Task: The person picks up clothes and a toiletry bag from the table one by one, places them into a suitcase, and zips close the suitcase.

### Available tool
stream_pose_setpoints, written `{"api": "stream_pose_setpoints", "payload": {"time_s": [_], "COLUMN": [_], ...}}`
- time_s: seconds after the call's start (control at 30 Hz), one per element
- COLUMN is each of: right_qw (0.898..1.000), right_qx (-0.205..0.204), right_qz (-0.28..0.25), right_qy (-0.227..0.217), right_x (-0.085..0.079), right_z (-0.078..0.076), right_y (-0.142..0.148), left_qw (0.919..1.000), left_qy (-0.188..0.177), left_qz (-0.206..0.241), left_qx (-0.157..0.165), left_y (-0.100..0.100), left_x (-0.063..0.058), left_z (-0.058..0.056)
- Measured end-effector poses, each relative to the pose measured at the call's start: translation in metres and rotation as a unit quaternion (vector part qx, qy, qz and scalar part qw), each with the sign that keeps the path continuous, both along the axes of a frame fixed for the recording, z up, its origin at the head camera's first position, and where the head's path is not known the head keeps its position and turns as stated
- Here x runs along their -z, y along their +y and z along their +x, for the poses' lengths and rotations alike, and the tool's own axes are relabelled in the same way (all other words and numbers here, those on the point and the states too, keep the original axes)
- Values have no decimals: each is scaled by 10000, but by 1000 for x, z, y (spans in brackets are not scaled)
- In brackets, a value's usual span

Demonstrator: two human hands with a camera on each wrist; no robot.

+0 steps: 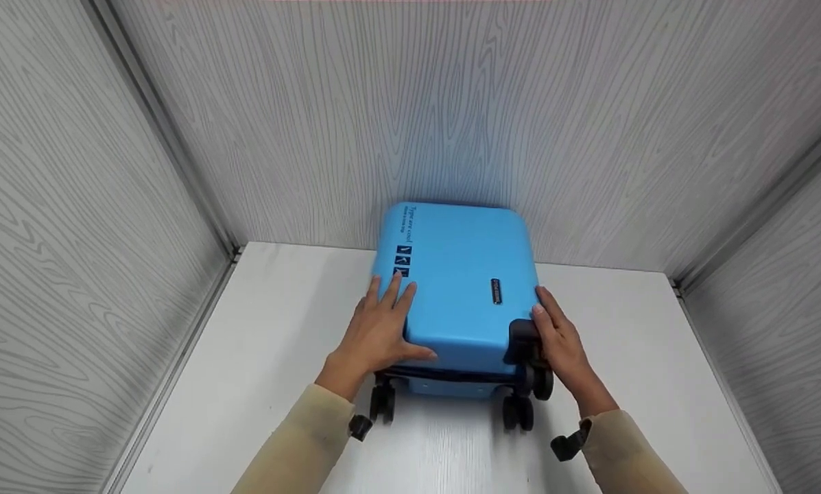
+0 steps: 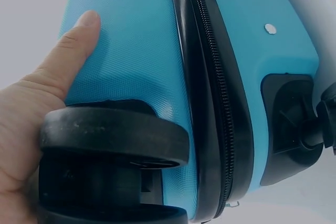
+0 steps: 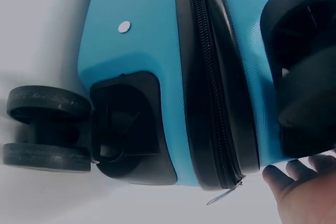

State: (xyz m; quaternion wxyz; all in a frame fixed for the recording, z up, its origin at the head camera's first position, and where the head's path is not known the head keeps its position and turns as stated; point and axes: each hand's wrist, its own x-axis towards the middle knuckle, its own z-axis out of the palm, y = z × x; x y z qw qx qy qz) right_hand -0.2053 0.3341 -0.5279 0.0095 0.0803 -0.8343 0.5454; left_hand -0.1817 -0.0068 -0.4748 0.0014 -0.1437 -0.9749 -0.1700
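Note:
A light blue hard-shell suitcase (image 1: 465, 274) lies flat, its wheeled end toward me and its far end by the back wall. My left hand (image 1: 376, 333) rests on its near left corner, fingers spread over the top face and thumb along the near end. Against the right side, by the black corner piece, my right hand (image 1: 564, 346) touches with fairly straight fingers. Black wheels (image 1: 518, 412) stick out at the near end. In the right wrist view, a black zipper (image 3: 210, 66) runs round the case, and the fingertips (image 3: 275, 177) meet its side edge.
The suitcase lies on a white board (image 1: 266, 384). Grey wood-grain panels form a back wall (image 1: 314, 137) and side walls, with metal strips (image 1: 170, 151) along the corners. Small black devices (image 1: 566, 446) hang at both wrists.

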Motion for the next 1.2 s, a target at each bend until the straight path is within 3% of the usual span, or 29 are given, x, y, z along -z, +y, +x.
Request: {"api": "stream_pose_setpoints", "payload": {"time_s": [0.33,0.53,0.87,1.2], "right_qw": [9982,9943,9922,9852], "right_qx": [535,894,526,973], "right_qz": [90,500,1094,1405], "right_qy": [-246,-311,-286,129], "right_x": [18,35,44,52], "right_z": [10,16,18,11], "right_y": [11,17,24,23], "left_qw": [10000,9999,9996,9997], "left_qy": [-26,-104,-51,92], "left_qz": [60,109,248,195], "left_qx": [-14,-34,-103,-132], "left_y": [0,1,2,5], "left_x": [1,2,1,-4], "left_z": [1,0,0,-1]}}
